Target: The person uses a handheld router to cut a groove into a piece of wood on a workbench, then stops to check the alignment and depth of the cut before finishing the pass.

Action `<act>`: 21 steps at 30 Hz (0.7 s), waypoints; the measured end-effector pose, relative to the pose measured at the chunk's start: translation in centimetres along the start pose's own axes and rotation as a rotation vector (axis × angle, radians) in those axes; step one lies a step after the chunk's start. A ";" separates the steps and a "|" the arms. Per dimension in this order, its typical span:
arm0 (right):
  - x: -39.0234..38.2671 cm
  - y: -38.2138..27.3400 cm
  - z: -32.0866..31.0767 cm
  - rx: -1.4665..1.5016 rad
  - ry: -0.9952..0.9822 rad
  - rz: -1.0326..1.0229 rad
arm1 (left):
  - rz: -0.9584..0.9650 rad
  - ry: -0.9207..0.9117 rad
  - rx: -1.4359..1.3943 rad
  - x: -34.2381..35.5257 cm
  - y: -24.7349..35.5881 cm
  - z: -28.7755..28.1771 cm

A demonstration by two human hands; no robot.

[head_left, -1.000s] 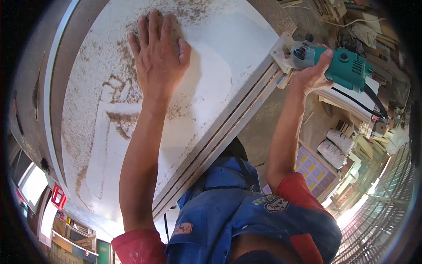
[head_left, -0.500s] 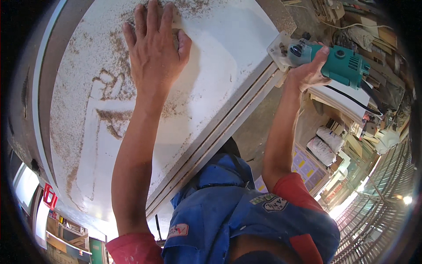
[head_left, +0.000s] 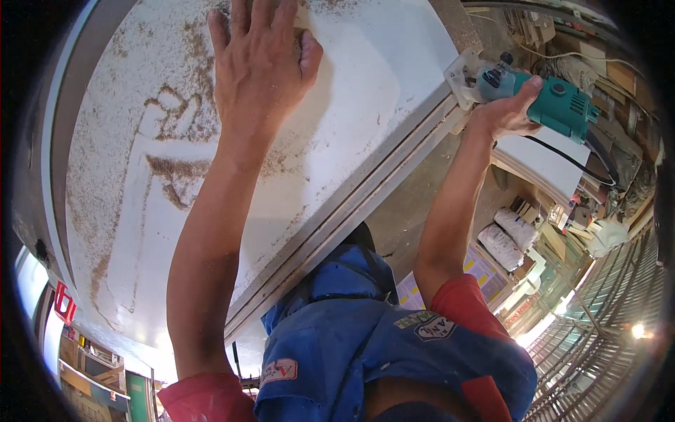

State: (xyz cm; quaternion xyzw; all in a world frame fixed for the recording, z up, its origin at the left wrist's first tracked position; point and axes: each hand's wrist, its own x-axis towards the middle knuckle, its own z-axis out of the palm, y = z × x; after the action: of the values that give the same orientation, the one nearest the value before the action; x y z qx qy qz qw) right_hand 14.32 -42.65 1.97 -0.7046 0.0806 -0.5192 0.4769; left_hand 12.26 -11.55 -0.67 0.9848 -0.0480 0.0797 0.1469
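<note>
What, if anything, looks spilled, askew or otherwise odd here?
Brown dust lies strewn across the white panel, heaped in patches near the left hand; it stands out against the bright surface, though it may be debris from the teal power tool in the right hand.

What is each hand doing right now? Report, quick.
Left hand: open, palm down on the white panel.
Right hand: closed, holding the green power tool.

Head-worn fisheye view, looking down, near; wearer's chest (head_left: 422, 352) at lower edge, white board (head_left: 351, 105) ahead
</note>
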 end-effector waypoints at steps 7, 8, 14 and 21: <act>1.0 0.9 0.2 0.059 -0.006 0.018 | -0.009 0.022 -0.017 0.0 0.1 -0.1; 1.1 1.0 0.3 0.067 0.002 0.032 | -0.014 0.020 -0.013 0.0 0.1 -0.1; 1.3 0.9 0.2 0.056 0.011 0.057 | -0.021 0.027 -0.040 0.0 0.2 -0.3; 0.4 0.0 -0.3 0.079 -0.037 0.076 | -0.016 -0.009 0.020 0.0 0.3 -0.2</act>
State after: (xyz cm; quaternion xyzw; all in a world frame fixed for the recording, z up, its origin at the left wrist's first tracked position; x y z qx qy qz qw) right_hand 14.21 -43.03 2.22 -0.6910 0.0781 -0.4905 0.5252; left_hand 12.18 -11.80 -0.34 0.9869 -0.0399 0.0745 0.1374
